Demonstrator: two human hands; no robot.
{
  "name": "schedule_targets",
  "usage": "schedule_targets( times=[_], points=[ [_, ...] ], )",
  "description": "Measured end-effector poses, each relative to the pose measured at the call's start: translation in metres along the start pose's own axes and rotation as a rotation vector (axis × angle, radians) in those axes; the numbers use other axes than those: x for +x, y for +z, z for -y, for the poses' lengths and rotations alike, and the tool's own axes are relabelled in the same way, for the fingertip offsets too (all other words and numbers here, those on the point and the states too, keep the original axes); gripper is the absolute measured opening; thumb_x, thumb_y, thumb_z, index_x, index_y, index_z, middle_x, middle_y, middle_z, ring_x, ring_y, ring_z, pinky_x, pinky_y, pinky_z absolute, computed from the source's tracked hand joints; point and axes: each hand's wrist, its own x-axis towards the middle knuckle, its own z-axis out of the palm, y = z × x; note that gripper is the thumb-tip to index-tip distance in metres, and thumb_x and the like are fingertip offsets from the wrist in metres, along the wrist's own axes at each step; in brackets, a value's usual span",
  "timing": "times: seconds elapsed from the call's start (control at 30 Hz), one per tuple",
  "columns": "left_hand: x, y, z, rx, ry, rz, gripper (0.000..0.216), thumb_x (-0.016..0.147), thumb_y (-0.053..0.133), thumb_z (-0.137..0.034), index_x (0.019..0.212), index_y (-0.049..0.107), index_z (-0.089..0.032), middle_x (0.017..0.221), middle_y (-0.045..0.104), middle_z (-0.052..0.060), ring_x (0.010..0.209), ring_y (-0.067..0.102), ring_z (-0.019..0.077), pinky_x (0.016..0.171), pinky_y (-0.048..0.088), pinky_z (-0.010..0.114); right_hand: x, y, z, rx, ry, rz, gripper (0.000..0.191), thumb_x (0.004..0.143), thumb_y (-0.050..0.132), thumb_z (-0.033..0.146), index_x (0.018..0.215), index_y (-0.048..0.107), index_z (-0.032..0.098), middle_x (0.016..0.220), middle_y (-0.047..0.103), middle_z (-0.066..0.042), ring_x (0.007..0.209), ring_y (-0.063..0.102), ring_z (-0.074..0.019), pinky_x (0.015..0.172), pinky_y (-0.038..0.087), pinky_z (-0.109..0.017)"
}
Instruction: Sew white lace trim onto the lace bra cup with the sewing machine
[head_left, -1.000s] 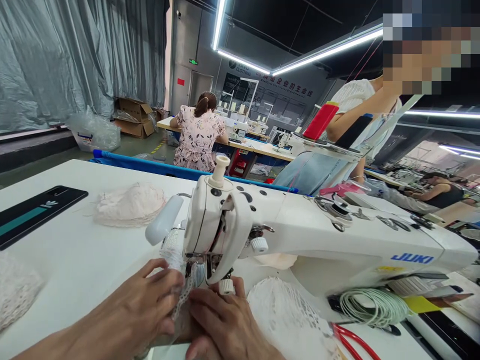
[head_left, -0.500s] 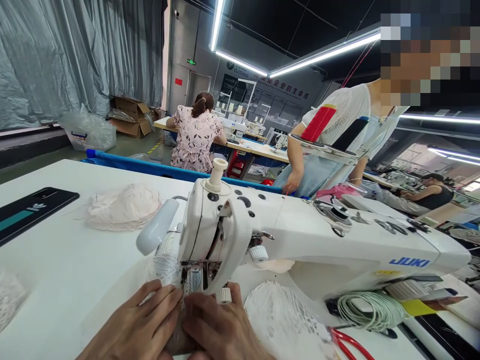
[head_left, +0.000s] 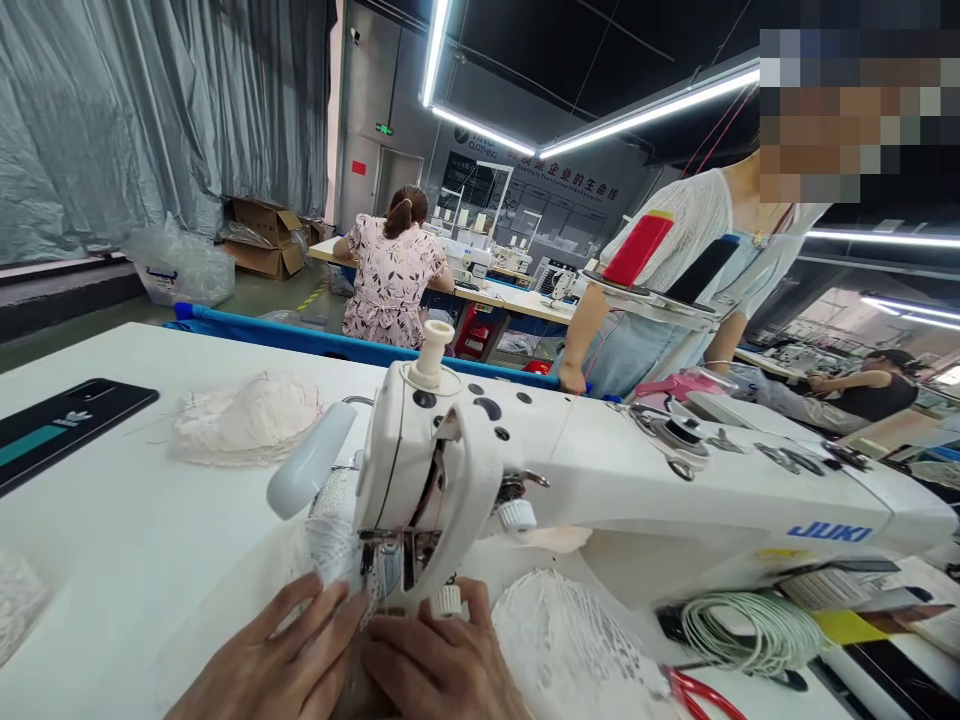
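Observation:
A white sewing machine (head_left: 585, 460) stands before me, its needle area partly hidden by the head and my fingers. White lace fabric (head_left: 330, 540) passes under the presser foot (head_left: 388, 565). My left hand (head_left: 281, 650) is closed on the lace just left of the foot, fingers bent and pressing down. Close in front of the foot, my right hand (head_left: 442, 655) curls its fingers on the same lace, beneath a white knob (head_left: 447, 600). The fabric edge between the hands is mostly covered. More white lace (head_left: 559, 635) lies right of my right hand.
On the left are a pile of pale lace pieces (head_left: 244, 420) and a dark phone (head_left: 75, 420). Coiled pale green cord (head_left: 750, 630) and red-handled scissors (head_left: 701, 695) lie at right. A person (head_left: 645, 330) stands behind the machine; another (head_left: 394, 270) sits beyond.
Both hands stay at the presser foot, with slight finger shifts on the lace. The standing person's hand has moved slightly left on the blue edge. The view has shifted a little.

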Motion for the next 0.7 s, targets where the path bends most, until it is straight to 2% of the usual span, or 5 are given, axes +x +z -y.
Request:
schedule_targets(
  times=[0.17,0.4,0.57,0.63,0.7],
  points=[
    [-0.004,0.000,0.001,0.001,0.004,-0.006,0.028,0.093,0.045,-0.023,0.091,0.073,-0.025,0.101,0.076,-0.002,0.093,0.063,0.0183,0.095,0.030,0.035,-0.001,0.001,-0.003,-0.022,-0.037,0.017,0.047,0.105,0.021,0.032,0.085,0.063,0.020,0.078,0.073,0.002,0.052,0.051,-0.0110,0.067,0.031,-0.034],
    [-0.010,0.017,0.019,-0.035,-0.026,0.089,0.028,0.086,0.060,-0.050,0.091,0.071,-0.025,0.094,0.074,0.000,0.094,0.063,0.0199,0.098,0.031,0.034,-0.015,0.012,-0.011,-0.043,-0.048,0.086,0.068,0.098,0.008,0.059,0.095,0.063,0.020,0.086,0.073,-0.005,0.062,0.058,-0.0164,0.069,0.033,-0.035],
    [-0.011,0.019,0.028,-0.019,-0.054,0.082,0.028,0.095,0.044,-0.035,0.098,0.066,-0.020,0.105,0.069,0.006,0.100,0.060,0.0242,0.098,0.030,0.040,-0.022,0.014,-0.013,-0.120,-0.055,0.169,0.066,0.093,0.018,0.067,0.098,0.064,0.020,0.092,0.072,-0.007,0.064,0.057,-0.0175,0.072,0.034,-0.037],
    [-0.001,0.010,0.035,-0.088,-0.057,0.099,0.029,0.097,0.037,-0.027,0.092,0.065,-0.020,0.099,0.069,0.005,0.092,0.061,0.0224,0.092,0.035,0.040,-0.021,0.012,-0.012,-0.127,-0.039,0.178,0.065,0.093,0.019,0.067,0.098,0.064,0.021,0.092,0.072,-0.006,0.065,0.057,-0.0178,0.073,0.034,-0.037],
    [0.016,-0.001,0.047,-0.279,-0.177,0.171,0.033,0.097,0.032,-0.021,0.084,0.062,-0.021,0.086,0.067,0.001,0.080,0.060,0.0192,0.081,0.041,0.036,-0.018,0.009,-0.010,-0.096,-0.007,0.168,0.064,0.095,0.015,0.064,0.096,0.063,0.021,0.090,0.072,-0.005,0.067,0.058,-0.0177,0.074,0.034,-0.037]
  ],
)
